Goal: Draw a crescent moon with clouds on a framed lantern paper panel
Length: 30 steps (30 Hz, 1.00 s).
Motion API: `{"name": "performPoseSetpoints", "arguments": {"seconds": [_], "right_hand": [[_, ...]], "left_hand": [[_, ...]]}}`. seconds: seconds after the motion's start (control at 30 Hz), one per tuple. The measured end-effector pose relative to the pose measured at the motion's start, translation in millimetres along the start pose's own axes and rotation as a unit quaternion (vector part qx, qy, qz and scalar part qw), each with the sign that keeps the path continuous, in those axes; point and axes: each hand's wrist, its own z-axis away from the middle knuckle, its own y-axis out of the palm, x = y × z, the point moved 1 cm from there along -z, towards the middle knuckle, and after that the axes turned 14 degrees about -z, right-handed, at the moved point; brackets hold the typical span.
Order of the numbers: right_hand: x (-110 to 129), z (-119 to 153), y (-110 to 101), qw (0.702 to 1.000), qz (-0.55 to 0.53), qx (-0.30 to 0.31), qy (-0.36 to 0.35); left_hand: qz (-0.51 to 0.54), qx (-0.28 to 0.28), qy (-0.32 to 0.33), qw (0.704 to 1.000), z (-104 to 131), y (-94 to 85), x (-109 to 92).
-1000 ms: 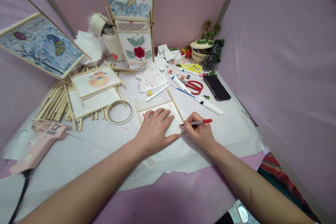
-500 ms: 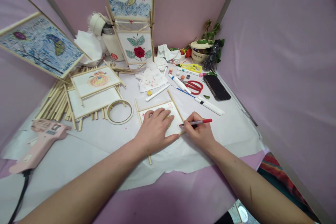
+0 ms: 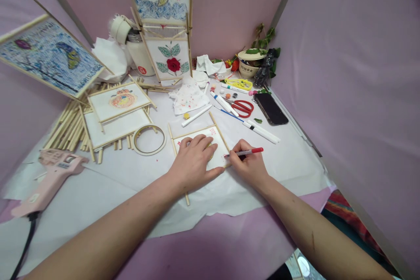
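My left hand (image 3: 195, 162) lies flat, fingers spread, across a small white panel (image 3: 218, 144) framed with thin wooden sticks. It covers much of the panel's drawing; red marks show near the upper corners. My right hand (image 3: 248, 164) pinches a red-capped pen (image 3: 251, 152), its tip at the right part of the panel near the frame stick. Left of the panel is a roll of tape (image 3: 134, 141). Behind it lie a white marker (image 3: 197, 116) and a stained crumpled tissue (image 3: 188, 97).
Red-handled scissors (image 3: 243, 108), several white markers (image 3: 262, 133) and a phone (image 3: 271, 109) lie to the right. A pink glue gun (image 3: 54, 177) and bundled sticks (image 3: 64, 129) are at the left. Framed drawings (image 3: 121, 99), a bottle (image 3: 140, 57) and a bowl (image 3: 248, 69) stand farther back.
The pen in my right hand has shifted very slightly, its red end a little to the left and up. My left hand stays in place on the panel.
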Motion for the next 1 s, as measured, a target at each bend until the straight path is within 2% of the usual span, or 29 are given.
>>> {"name": "performPoseSetpoints", "arguments": {"seconds": [0.3,1.0], "right_hand": [[-0.7,0.9,-0.6,1.0,0.001,-0.014,-0.001],[-1.2,0.2,-0.9,1.0,0.001,0.006,0.003]], "left_hand": [[0.003,0.002,0.001,1.0,-0.1,1.0,0.5],[0.004,0.0,0.003,1.0,-0.2,-0.6,0.4]]}}
